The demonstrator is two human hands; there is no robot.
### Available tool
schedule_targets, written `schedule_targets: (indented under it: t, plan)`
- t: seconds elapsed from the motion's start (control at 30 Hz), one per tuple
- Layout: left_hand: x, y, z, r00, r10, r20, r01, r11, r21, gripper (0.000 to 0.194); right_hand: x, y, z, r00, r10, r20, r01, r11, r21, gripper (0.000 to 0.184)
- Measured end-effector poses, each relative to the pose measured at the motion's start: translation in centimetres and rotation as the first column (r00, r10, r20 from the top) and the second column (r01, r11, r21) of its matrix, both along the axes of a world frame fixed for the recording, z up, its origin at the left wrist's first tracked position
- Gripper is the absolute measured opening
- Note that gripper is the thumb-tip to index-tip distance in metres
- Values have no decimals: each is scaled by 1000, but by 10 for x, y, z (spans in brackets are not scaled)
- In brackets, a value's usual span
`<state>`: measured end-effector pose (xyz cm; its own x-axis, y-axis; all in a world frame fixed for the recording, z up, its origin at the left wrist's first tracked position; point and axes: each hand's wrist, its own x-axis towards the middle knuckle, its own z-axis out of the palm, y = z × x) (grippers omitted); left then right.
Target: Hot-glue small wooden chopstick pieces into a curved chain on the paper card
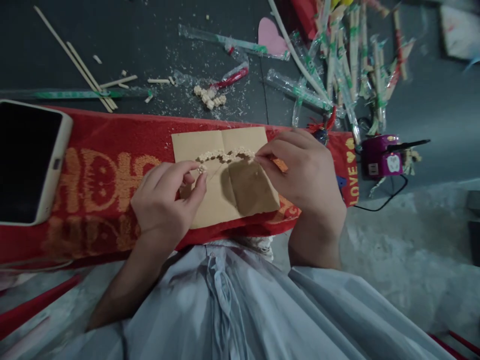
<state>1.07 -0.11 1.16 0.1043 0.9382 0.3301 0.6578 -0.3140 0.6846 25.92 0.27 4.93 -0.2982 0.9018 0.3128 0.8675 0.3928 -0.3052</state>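
A creased sheet of brown paper (210,200) lies in front of me on a red towel. Over it stretches a wavy chain of small cream bead-like pieces (225,156). My right hand (303,167) pinches the chain's right end between thumb and fingertips. Between the thumb and index finger of my left hand (168,197) sits a small cream cluster (201,170), just below the chain's left end. Whether that cluster is joined to the chain I cannot tell. The right hand casts a shadow on the paper's right half.
A phone (30,160) rests on the towel (97,135) at left. Beyond lie thin wooden sticks (84,70), cream clusters (209,97), crumbs, a pink heart (270,37) and several wrapped sticks (352,55). A purple box (382,156) with a cord stands at right.
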Motion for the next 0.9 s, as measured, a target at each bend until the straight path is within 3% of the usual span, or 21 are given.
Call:
schedule_targets:
  t: [0.13, 0.23, 0.3, 0.37, 0.43, 0.5, 0.57, 0.63, 0.77, 0.9]
  plan:
    - [0, -7, 8, 993, -59, 106, 56, 998, 32, 10, 25, -22, -1, 979, -193, 71, 191, 981, 39, 16]
    - [3, -15, 9, 963, -93, 254, 86, 996, 40, 12, 53, -39, -1, 889, -395, 232, 402, 915, 20, 17]
    - [8, -19, 9, 890, -86, 448, 107, 994, -20, 12, 72, -48, -3, 821, -467, 328, 493, 870, 3, 30]
    - [13, -20, 10, 745, -22, 666, 152, 979, -138, 13, 86, -54, -7, 777, -493, 391, 549, 835, -39, 39]
    - [18, -20, 14, 569, 95, 817, 259, 922, -288, 26, 94, -57, -13, 780, -481, 401, 556, 826, -91, 42]
    - [22, -20, 23, 443, 210, 871, 410, 817, -406, 40, 98, -60, -18, 812, -452, 369, 527, 840, -131, 42]
    - [25, -21, 33, 381, 282, 881, 547, 699, -460, 48, 102, -62, -21, 847, -425, 320, 484, 865, -134, 41]
    - [27, -24, 41, 340, 311, 887, 629, 626, -461, 53, 107, -64, -24, 876, -394, 279, 437, 893, -112, 38]
    - [30, -31, 49, 330, 292, 898, 677, 590, -440, 55, 121, -65, -27, 902, -341, 265, 375, 923, -88, 27]
    - [33, -36, 47, 356, 278, 892, 660, 601, -451, 54, 127, -59, -26, 847, -358, 393, 443, 884, -149, 32]
